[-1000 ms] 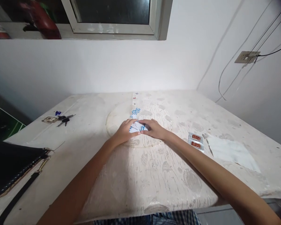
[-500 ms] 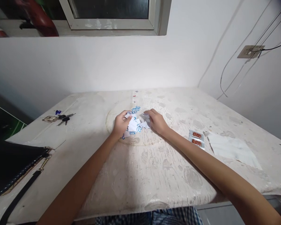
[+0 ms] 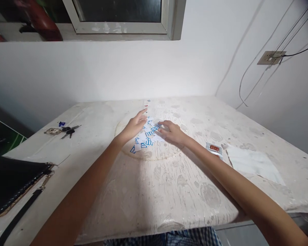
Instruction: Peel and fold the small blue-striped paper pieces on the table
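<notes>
A loose heap of small white paper pieces with blue printed outlines point(image 3: 149, 141) lies on the covered table point(image 3: 169, 191), several overlapping. My left hand point(image 3: 133, 127) is raised at the heap's left side, fingers apart and pointing away from me, with nothing in it. On the other side, my right hand point(image 3: 172, 132) rests over the right edge of the heap. Its fingers are spread and curve above the pieces; some paper is hidden beneath the palm.
To the left lie a bunch of keys point(image 3: 69, 130) and a black bag point(image 3: 17, 184) with a strap. A foil blister pack point(image 3: 214, 149) and a white cloth or tissue point(image 3: 255, 164) are on the right. The wall point(image 3: 133, 71) borders the table's far side.
Both hands have let go of the paper pieces they held, and the pieces now lie spread on the table. My left hand has opened and lifted slightly away from me.
</notes>
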### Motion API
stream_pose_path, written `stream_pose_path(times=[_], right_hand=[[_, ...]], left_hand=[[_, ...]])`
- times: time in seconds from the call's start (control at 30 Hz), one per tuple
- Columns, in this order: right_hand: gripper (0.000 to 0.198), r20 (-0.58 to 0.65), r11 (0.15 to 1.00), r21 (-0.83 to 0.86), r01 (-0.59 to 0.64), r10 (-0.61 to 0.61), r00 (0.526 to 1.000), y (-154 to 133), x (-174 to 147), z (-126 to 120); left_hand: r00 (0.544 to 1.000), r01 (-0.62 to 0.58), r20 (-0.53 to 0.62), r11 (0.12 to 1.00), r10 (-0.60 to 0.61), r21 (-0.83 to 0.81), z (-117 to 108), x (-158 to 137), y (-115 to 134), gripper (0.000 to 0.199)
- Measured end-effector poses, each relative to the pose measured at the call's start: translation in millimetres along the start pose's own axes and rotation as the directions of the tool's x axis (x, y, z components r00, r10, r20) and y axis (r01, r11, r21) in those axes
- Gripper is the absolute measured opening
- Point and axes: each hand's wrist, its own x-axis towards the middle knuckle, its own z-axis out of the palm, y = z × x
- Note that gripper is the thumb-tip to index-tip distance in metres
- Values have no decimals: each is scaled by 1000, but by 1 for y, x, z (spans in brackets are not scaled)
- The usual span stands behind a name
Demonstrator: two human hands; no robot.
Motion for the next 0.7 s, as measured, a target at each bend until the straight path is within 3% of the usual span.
stream_pose_path(times=[0.1, 0.2, 0.33, 0.47, 0.63, 0.7], right_hand=[[70, 115, 990, -138, 39, -23, 993, 0, -5, 11], [56, 165, 976, -106, 191, -172, 971, -1, -7, 22], [33, 90, 934, 42, 354, -357, 930, 1, -8, 28], [31, 17, 932, 81, 354, -356, 934, 1, -12, 28], [41, -65, 953, -145, 267, -278, 958, -5, -16, 27], [42, -103, 946, -239, 217, -247, 963, -9, -18, 27]], left_hand=[[987, 40, 132, 927, -96, 374, 2, -22, -11, 73], [972, -18, 214, 885, -93, 466, 7, -37, -19, 73], [982, -67, 190, 933, -1, 354, 13, -41, -25, 67], [994, -65, 101, 983, 48, 174, 19, -34, -35, 57], [1000, -18, -22, 995, 16, -102, 27, -26, -44, 54], [999, 15, -32, 991, -20, -136, 25, -26, -43, 53]])
